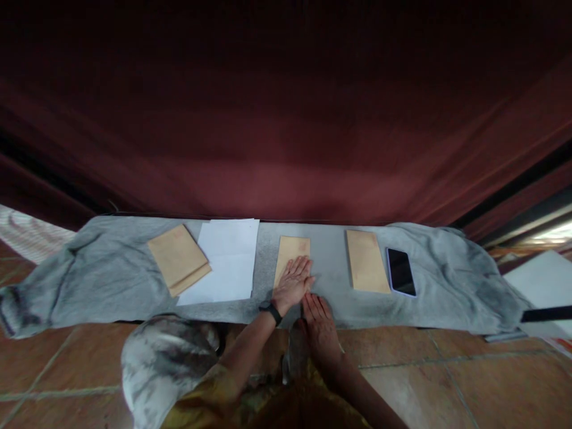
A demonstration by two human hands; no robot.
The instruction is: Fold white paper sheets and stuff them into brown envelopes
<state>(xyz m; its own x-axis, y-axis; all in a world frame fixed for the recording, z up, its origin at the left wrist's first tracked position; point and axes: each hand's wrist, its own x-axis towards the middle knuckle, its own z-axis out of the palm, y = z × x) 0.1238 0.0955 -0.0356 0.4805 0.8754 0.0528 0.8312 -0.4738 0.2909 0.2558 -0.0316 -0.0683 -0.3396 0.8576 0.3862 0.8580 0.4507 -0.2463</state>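
Observation:
My left hand (292, 281) lies flat with fingers stretched out on a brown envelope (292, 249) in the middle of the grey cloth (111, 280). A black band sits on that wrist. My right hand (318, 319) rests open, fingers extended, on the cloth's near edge just below and right of the envelope, holding nothing. A second brown envelope (366, 260) lies to the right, apart from both hands.
White paper sheets (226, 262) and a stack of brown envelopes (177, 257) lie at the left. A black phone (401, 271) lies beside the right envelope. A dark red curtain (286, 119) hangs behind. Tiled floor (447, 375) shows in front.

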